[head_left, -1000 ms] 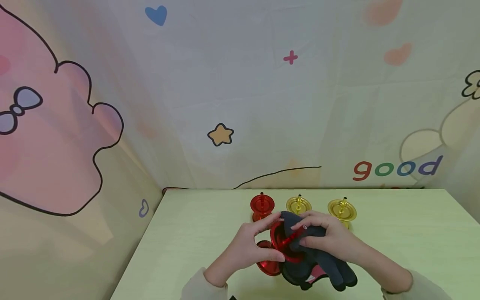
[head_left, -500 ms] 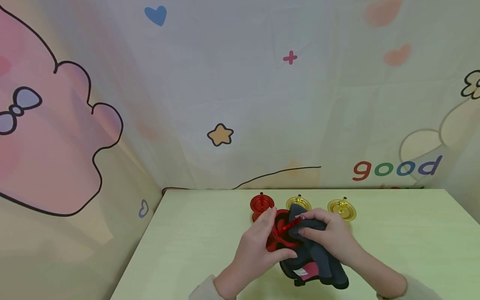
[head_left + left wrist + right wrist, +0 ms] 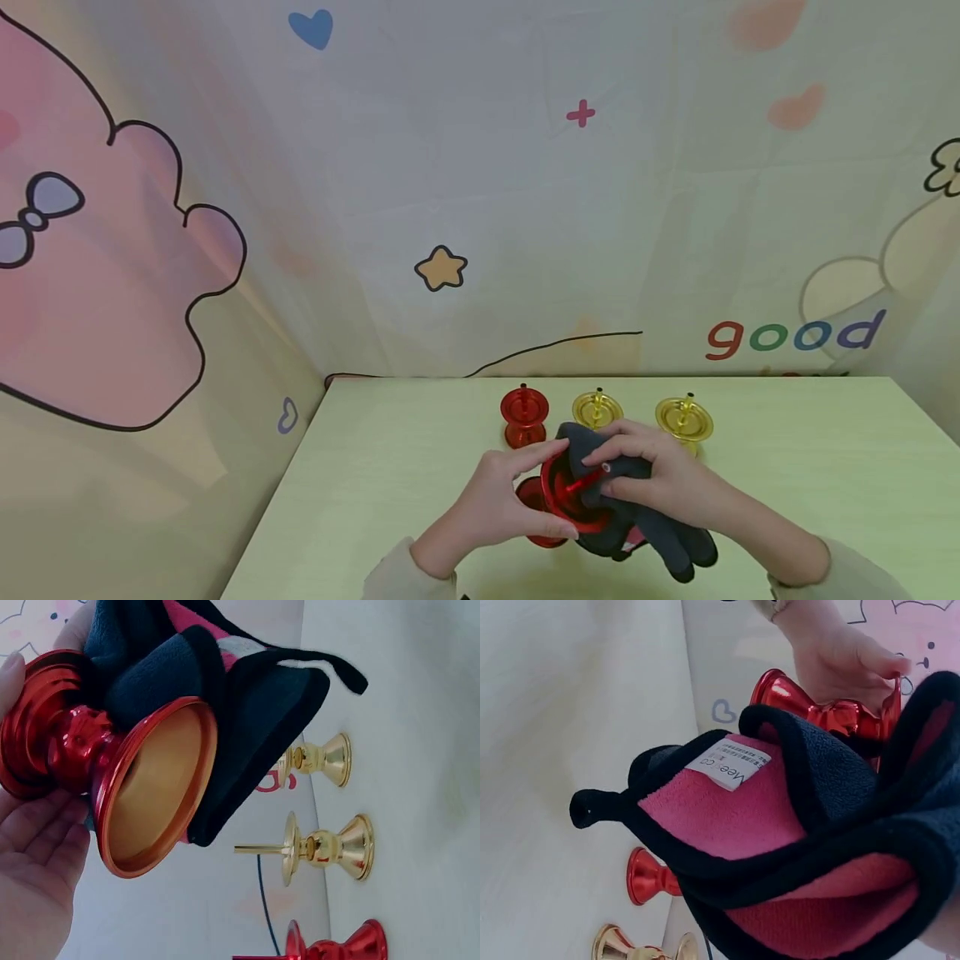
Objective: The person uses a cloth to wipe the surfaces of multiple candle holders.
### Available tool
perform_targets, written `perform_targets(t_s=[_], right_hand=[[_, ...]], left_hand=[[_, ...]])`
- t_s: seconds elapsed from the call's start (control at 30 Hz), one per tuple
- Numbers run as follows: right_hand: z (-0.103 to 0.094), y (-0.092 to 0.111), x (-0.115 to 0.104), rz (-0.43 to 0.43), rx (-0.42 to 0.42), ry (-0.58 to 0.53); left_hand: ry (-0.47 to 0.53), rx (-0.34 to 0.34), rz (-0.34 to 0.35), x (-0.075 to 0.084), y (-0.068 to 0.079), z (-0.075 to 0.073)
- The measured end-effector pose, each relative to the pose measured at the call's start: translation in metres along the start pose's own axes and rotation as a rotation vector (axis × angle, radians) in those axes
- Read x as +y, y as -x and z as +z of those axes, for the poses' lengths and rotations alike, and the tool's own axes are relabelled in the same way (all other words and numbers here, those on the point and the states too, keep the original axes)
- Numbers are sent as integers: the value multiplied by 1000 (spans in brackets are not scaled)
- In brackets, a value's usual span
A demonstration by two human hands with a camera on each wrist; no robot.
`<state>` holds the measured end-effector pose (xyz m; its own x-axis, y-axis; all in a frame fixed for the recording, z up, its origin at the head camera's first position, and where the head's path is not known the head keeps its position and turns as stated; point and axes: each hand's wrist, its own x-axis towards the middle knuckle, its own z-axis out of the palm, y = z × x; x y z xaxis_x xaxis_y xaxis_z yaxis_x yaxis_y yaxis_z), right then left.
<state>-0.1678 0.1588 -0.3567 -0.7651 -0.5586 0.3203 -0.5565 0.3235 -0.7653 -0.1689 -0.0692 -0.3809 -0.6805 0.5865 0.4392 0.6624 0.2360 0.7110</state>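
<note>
In the head view's lower centre, the left hand [image 3: 495, 496] gripped the tilted red candle holder [image 3: 553, 497]; the right hand [image 3: 660, 473] pinched the dark cloth [image 3: 654, 523] against it. Hard rubbing might have twisted it loose, dropping it on the desk [image 3: 375, 492].

You're handling a shiny red candlestick [image 3: 71, 746], tan inside its base [image 3: 159, 791], and a navy cloth [image 3: 667, 537], black-edged, pink-lined; two far gold candlesticks [image 3: 684, 418] are gleaming on the pale green worktop [image 3: 390, 479].
</note>
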Motion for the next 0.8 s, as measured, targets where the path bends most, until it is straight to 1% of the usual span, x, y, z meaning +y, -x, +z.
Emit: perform_targets(t_s=[0.07,0.1,0.23,0.3,0.33,0.43,0.57,0.7,0.8], right_hand=[[-1,-1,2,28,31,-18],[-2,-1,3,56,53,-35],[-5,1,6,258,155,-163],[-7,4,9,328,213,-226],[-7,5,10,348,239,-253],[-9,9,14,362,300,-285],[-7,11,17,341,340,-309],[1,11,15,323,351,-355],[10,11,12,330,350,-345]], left_hand=[[24,27,-34,-1,0,0],[32,42,-46,-1,0,1],[93,130,-105,-3,2,4],[119,181,-123,-4,2,6],[124,210,-130,-4,2,7],[138,297,-167,-6,2,10],[169,417,-222,-7,-1,15],[201,521,-231,-8,-5,19],[224,570,-237,-8,-8,23]])
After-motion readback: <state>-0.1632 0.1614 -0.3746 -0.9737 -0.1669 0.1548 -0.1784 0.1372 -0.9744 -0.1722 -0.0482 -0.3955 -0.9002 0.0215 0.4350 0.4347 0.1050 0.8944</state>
